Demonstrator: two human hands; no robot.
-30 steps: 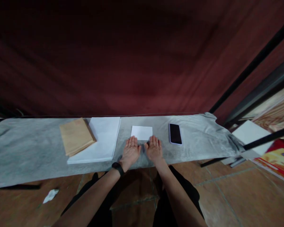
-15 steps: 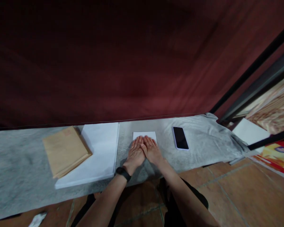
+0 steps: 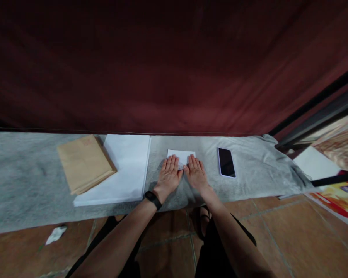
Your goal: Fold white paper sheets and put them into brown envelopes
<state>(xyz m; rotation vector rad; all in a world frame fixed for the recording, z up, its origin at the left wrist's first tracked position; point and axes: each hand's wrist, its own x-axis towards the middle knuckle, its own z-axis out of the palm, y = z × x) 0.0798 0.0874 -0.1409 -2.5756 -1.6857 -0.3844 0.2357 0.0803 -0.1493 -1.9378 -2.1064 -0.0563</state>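
Observation:
A small white piece of paper [image 3: 183,155] lies on the grey cloth in front of me, partly covered by both hands. My left hand [image 3: 168,174] rests flat on its left side, fingers stretched out and pointing away from me; a black band circles that wrist. On the paper's right side my right hand [image 3: 196,173] lies flat too, fingers extended. A narrow strip of paper shows between the two hands, whose thumbs point toward each other. The near edge of the paper is mostly hidden under the palms.
Brown envelopes [image 3: 85,162] lie stacked on a pile of large white sheets [image 3: 130,166] to the left. A phone [image 3: 226,163] with a dark screen is at the right on the grey cloth [image 3: 261,166]. Behind hangs a dark red curtain [image 3: 174,85]; a white scrap [image 3: 56,234] lies on the tiled floor.
My hands, which were together with the right thumb over the left hand, have spread apart to the paper's two sides, showing its middle. The camera view has shifted slightly.

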